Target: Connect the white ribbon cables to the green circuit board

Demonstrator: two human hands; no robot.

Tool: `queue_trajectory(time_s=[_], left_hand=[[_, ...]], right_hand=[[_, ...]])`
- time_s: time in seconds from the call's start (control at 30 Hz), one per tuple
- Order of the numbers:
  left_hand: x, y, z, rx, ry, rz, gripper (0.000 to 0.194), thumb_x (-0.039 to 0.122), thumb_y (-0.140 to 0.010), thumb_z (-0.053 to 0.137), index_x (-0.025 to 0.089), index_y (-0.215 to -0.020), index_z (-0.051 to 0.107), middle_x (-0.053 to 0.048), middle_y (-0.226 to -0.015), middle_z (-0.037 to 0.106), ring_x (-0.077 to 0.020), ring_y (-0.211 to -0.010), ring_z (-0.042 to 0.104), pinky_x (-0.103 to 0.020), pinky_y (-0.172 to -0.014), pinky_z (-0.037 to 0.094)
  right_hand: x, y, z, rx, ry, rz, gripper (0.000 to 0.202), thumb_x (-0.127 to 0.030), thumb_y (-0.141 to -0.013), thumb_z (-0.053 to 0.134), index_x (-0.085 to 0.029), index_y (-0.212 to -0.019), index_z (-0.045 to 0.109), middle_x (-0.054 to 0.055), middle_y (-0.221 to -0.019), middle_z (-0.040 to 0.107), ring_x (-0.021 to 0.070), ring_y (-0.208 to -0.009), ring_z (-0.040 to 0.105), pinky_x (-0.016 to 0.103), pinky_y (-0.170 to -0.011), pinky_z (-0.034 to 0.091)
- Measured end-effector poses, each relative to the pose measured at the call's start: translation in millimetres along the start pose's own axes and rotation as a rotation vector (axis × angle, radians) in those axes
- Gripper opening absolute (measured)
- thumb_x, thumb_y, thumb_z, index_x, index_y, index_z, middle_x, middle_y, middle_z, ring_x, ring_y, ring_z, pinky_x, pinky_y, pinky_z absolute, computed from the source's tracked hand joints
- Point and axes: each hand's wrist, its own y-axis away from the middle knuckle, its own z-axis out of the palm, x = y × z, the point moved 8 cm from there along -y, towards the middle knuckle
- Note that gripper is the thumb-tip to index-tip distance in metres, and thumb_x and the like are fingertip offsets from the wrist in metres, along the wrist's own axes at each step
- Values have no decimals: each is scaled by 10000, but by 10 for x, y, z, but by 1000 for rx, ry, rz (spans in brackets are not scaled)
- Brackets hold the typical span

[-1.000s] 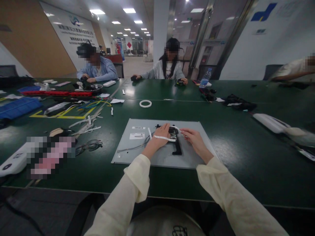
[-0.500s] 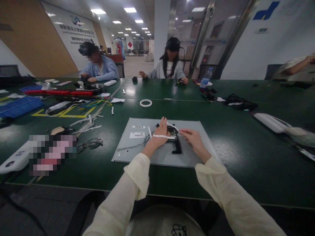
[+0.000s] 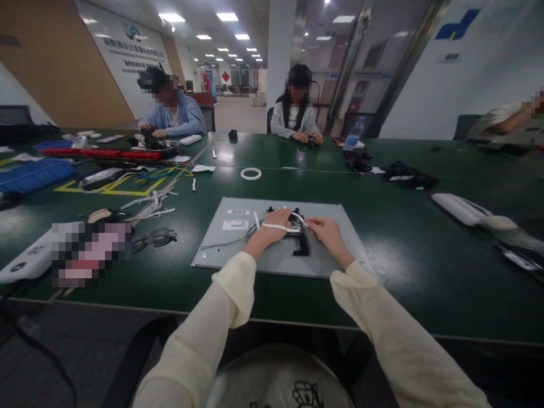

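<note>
The curved white strip (image 3: pixel 298 216) could stick in the wrong place, since it bends loosely between the two hands. A second strip (image 3: pixel 278 227) lies across the back of the left hand (image 3: pixel 278 217); if that hand lifts, it could drag this strip along or snag the first one. A sideways pull might also shift the black bracket (image 3: pixel 303 245), should it be only loosely placed on the grey panel (image 3: pixel 272 263), or tug the thin cables (image 3: pixel 225 245) beside it.

The right hand (image 3: pixel 326 231) appears to pinch the curved strip's near end between thumb and fingers, just right of the bracket. From there the strip arcs away toward the left fingertips, above the bracket. The left fingers lie flat over the bracket; whether they grip anything underneath, I cannot tell.
</note>
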Motion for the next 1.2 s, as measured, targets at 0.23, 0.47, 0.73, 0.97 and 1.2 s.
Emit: queue_trajectory(time_s=[0.23, 0.47, 0.73, 0.97, 1.2], left_hand=[[47, 16, -38, 15, -72, 4, 371, 163, -838, 380, 95, -1186, 491, -129, -1217, 546, -207, -1134, 490, -329, -982, 354], [69, 40, -53, 6, -126, 11, 340, 173, -846, 378, 117, -1161, 495, -122, -1197, 555, -203, -1111, 503, -323, -947, 374], [84, 82, -92, 26, -171, -20, 325, 194, -849, 376, 137, -1150, 484, -104, -1186, 548, -211, -1119, 481, -342, -917, 393], [69, 83, -73, 20, -170, -31, 340, 189, -853, 368, 145, -1171, 479, -100, -1179, 553, -204, -1124, 480, -336, -930, 380], [129, 72, -179, 64, -170, -21, 303, 201, -856, 393, 140, -1130, 509, -112, -1112, 585, -207, -1074, 517, -337, -924, 387]], right_hand=[[-177, 31, 6, 79, 284, -167, 243, -238, -770, 502, -147, -950, 636, 21, -702, 642, 121, -602, 578, 221, -644, 412], [-246, 84, 147, 11, 618, -144, 223, -248, -830, 473, -190, -1031, 552, 49, -849, 644, 178, -789, 594, 239, -619, 378], [-313, 167, 98, 19, 803, -122, 312, -336, -878, 431, -179, -1146, 460, 101, -930, 626, 244, -853, 598, 295, -661, 400], [-242, 207, 53, 45, 792, -180, 340, -266, -861, 445, -173, -1188, 442, 109, -991, 604, 233, -875, 583, 300, -688, 405], [-413, 231, 29, 67, 479, -445, 313, -184, -806, 462, -168, -1114, 519, 65, -912, 577, 166, -791, 549, 280, -738, 426]])
